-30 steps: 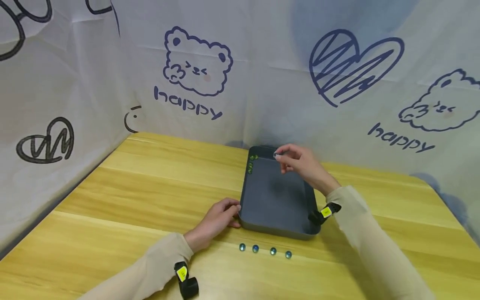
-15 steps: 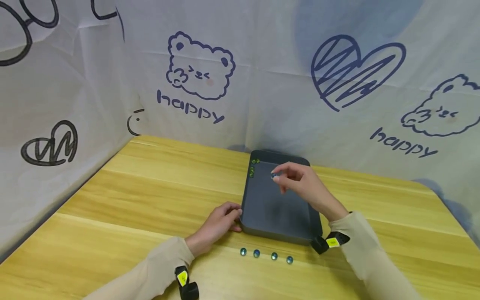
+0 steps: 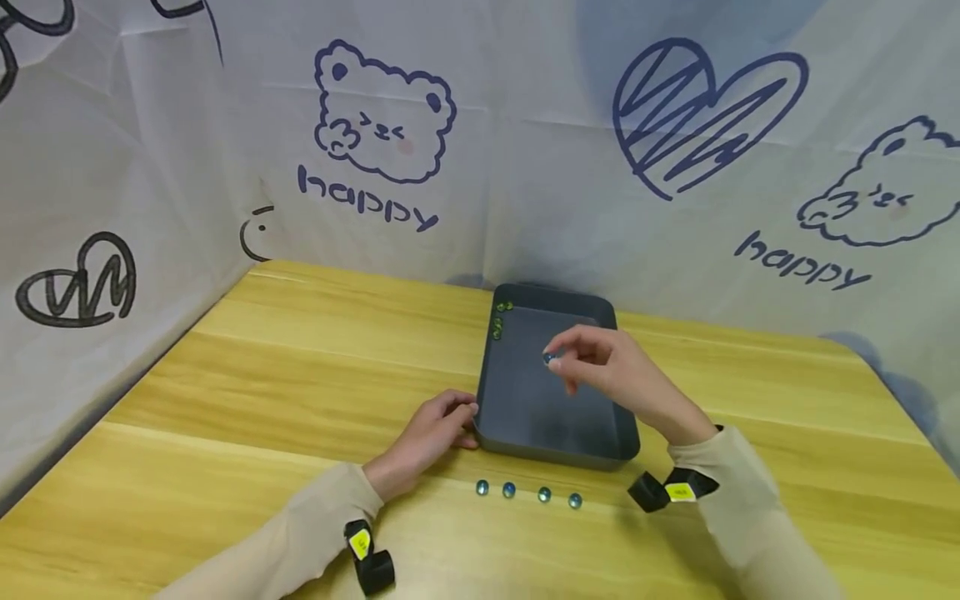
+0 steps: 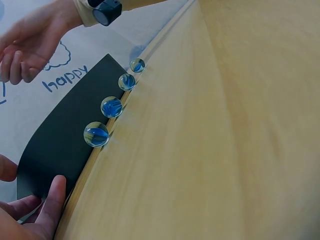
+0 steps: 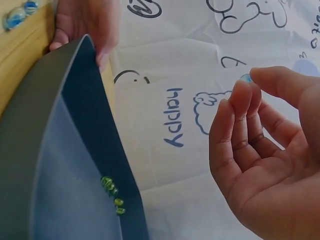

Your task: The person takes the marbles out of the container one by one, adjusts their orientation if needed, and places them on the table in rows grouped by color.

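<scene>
Glass marble [image 3: 548, 358], bluish and shiny, in the pinch of the right hand [image 3: 617, 367], left hand [image 3: 429, 429] relaxed against dark tray [image 3: 522, 400]

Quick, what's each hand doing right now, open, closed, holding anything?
Left hand: open, touching the side of the tray.
Right hand: closed, pinching a blue marble.

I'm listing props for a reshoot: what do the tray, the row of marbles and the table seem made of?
The tray: probably coated metal, given its thin, dark, matte walls, though plastic is possible.
The marbles: likely glass, glossy and clear, with blue swirls showing inside.
The table: wood or wood-look laminate, softly shiny, by its yellow grain streaks.
</scene>
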{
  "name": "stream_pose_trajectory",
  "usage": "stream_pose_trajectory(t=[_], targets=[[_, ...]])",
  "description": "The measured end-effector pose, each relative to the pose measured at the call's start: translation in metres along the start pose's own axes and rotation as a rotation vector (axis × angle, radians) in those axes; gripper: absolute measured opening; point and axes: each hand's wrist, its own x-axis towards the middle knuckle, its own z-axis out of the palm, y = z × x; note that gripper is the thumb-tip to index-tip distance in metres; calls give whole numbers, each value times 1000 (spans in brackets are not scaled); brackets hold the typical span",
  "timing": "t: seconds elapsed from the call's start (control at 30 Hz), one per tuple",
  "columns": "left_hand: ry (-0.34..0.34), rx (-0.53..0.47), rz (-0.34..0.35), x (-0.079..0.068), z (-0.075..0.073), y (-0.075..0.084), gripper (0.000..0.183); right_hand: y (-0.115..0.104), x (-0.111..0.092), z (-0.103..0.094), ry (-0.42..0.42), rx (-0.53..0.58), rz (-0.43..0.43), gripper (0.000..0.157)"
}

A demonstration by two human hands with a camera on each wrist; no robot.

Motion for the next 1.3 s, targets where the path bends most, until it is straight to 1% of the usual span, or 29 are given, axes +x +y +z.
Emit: stream_pose_trajectory(t=[0.3, 0.43, 0.57, 0.83, 0.93, 1.3], targets=[[3, 2, -6, 1, 1, -1, 33, 12, -11, -3, -4, 0, -5, 21], [4, 7, -12, 0, 1, 1, 33, 12, -18, -2, -11, 1, -1, 22], [7, 13, -4, 1, 1, 2, 34, 10, -23, 0, -15, 0, -7, 22], [7, 20, -17, 0, 1, 3, 34, 10, -32, 2, -65, -1, -14, 20], [7, 22, -16, 1, 1, 3, 34, 11, -35, 4, -77, 1, -5, 20], [3, 13, -20, -2, 1, 3, 34, 21, -51, 5, -127, 36, 17, 24]])
